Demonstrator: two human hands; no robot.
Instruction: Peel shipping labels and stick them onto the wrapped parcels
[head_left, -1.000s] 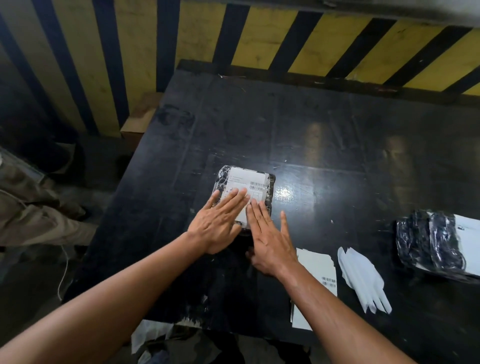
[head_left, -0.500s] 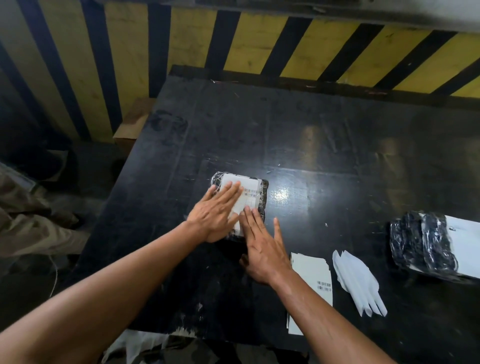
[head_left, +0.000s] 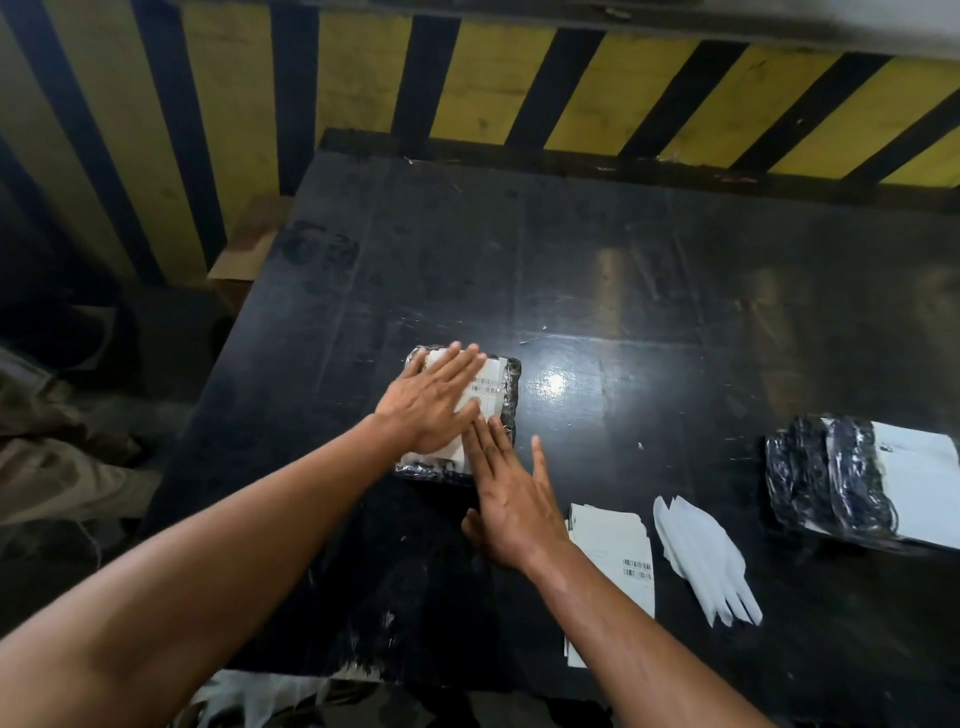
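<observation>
On the scuffed black tabletop (head_left: 649, 291), near its middle, lies a small flat parcel wrapped in shiny black plastic (head_left: 511, 395) with a white barcoded shipping label (head_left: 491, 384) on its top face. The person's left hand (head_left: 434, 400) lies flat across that label, fingers straight and close together, pressing down. The right hand (head_left: 511, 499) is also spread flat, its fingertips on the parcel's near right corner and its palm over the table. Just beside the right wrist sits a stack of white label sheets with barcodes (head_left: 621, 551), and next to it a loose fan of peeled white backing strips (head_left: 701, 556). Well apart, at the right edge, rests a second black-wrapped parcel with a white label (head_left: 857, 478). Behind the table stands a yellow-and-black striped wall (head_left: 467, 78).
</observation>
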